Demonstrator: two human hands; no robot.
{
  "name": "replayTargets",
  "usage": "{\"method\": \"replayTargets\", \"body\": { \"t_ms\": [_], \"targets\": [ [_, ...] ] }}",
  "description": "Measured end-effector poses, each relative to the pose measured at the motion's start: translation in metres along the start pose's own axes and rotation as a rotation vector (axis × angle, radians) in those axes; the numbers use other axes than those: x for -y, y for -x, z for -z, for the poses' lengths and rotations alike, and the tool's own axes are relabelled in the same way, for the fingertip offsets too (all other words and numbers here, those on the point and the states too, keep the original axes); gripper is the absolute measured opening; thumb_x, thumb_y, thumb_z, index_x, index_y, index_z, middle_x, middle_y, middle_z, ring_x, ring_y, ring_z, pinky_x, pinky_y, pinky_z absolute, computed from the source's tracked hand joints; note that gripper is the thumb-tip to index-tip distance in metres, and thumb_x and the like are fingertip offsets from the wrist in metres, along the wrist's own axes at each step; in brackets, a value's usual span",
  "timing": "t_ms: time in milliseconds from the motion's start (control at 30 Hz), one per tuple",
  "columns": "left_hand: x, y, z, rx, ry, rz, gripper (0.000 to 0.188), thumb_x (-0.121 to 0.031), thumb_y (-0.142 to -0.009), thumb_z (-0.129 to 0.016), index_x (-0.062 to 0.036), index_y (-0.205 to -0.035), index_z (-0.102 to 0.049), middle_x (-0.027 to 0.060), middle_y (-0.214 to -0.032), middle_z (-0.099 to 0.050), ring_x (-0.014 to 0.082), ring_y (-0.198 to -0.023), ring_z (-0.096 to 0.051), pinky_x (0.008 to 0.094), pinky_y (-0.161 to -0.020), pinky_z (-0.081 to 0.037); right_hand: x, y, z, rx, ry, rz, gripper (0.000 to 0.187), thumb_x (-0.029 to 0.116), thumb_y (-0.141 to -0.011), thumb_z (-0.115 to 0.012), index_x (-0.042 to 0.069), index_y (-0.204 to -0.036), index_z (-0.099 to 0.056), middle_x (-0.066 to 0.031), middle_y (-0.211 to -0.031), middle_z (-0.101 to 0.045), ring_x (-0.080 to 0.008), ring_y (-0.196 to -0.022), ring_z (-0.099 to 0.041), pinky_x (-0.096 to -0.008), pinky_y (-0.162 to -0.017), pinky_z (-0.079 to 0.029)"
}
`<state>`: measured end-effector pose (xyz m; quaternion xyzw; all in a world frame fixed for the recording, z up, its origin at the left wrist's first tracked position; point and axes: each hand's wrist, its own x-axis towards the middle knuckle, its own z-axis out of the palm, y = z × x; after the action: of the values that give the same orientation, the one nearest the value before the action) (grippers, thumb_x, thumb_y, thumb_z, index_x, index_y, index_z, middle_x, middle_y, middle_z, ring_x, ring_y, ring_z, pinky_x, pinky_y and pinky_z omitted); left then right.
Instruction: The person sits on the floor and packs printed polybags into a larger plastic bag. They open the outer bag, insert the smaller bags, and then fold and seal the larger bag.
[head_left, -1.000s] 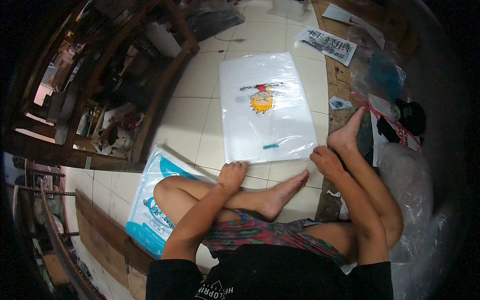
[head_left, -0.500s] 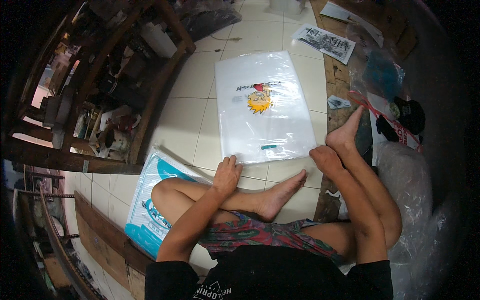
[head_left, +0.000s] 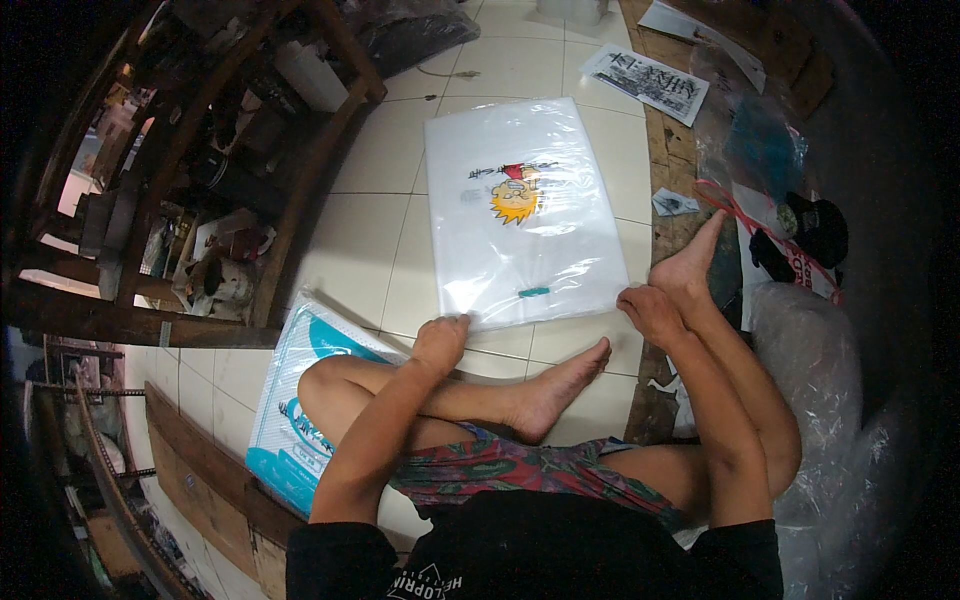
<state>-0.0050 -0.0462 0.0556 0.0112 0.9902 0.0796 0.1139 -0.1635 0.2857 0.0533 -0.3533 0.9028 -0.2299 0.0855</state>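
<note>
A flat white packet in clear plastic (head_left: 530, 245) lies on the tiled floor before me, with a yellow-haired cartoon figure printed in its middle and a small teal mark near its near edge. My left hand (head_left: 440, 342) is closed at the near left corner, fingertips pinching the plastic edge. At the near right corner my right hand (head_left: 655, 316) is closed too, its thumb and fingers on the plastic edge. The packet lies flat between the two hands.
A blue and white padded packet (head_left: 320, 335) lies under my left leg. Dark wooden shelving (head_left: 310, 210) with assorted goods stands at the left. On the right are a printed sheet (head_left: 648, 85), a black cap (head_left: 822, 232) and crumpled clear plastic (head_left: 805, 370).
My left hand has turned and its fingers have closed onto the near left corner. My right hand has barely moved, and the packet lies almost where it was.
</note>
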Motion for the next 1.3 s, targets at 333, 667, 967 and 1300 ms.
{"method": "replayTargets", "body": {
  "t_ms": [333, 667, 967, 1300],
  "targets": [
    [0.014, 0.000, 0.000, 0.069, 0.163, 0.050, 0.013, -0.007, -0.078, -0.053, -0.0028, -0.091, -0.054, 0.0209, -0.084, -0.062, 0.0394, -0.081, -0.060, 0.0465, -0.072, -0.048, -0.003, 0.000, -0.001, 0.048, -0.049, -0.048, 0.014, 0.018, -0.084, -0.056, 0.005, -0.087, -0.061, -0.0150, -0.085, -0.060, -0.0333, -0.085, -0.057, -0.0434, -0.076, -0.045],
    [0.013, -0.005, 0.017, 0.196, 0.121, 0.098, 0.016, -0.013, -0.083, -0.048, -0.0042, -0.096, -0.052, 0.0198, -0.085, -0.063, 0.0365, -0.081, -0.062, 0.0456, -0.073, -0.048, 0.001, -0.004, 0.002, 0.029, -0.002, -0.096, 0.010, 0.012, -0.083, -0.057, 0.002, -0.084, -0.059, -0.0185, -0.079, -0.061, -0.0369, -0.077, -0.058, -0.0435, -0.070, -0.045],
    [0.020, -0.009, 0.008, 0.163, 0.250, 0.202, 0.018, -0.016, -0.084, -0.050, -0.0043, -0.097, -0.052, 0.0208, -0.085, -0.063, 0.0390, -0.082, -0.060, 0.0465, -0.075, -0.047, -0.007, -0.009, -0.006, -0.014, 0.007, -0.077, 0.012, 0.014, -0.081, -0.060, 0.002, -0.084, -0.059, -0.0185, -0.073, -0.061, -0.0377, -0.071, -0.060, -0.0447, -0.064, -0.046],
    [0.028, -0.006, -0.002, 0.056, 0.455, 0.258, 0.014, -0.017, -0.086, -0.050, -0.0071, -0.095, -0.053, 0.0202, -0.083, -0.062, 0.0404, -0.079, -0.059, 0.0477, -0.072, -0.047, -0.010, -0.009, -0.009, 0.032, -0.095, -0.154, 0.016, 0.019, -0.084, -0.056, 0.004, -0.088, -0.057, -0.0188, -0.081, -0.061, -0.0383, -0.079, -0.058, -0.0467, -0.072, -0.045]
  ]
}}
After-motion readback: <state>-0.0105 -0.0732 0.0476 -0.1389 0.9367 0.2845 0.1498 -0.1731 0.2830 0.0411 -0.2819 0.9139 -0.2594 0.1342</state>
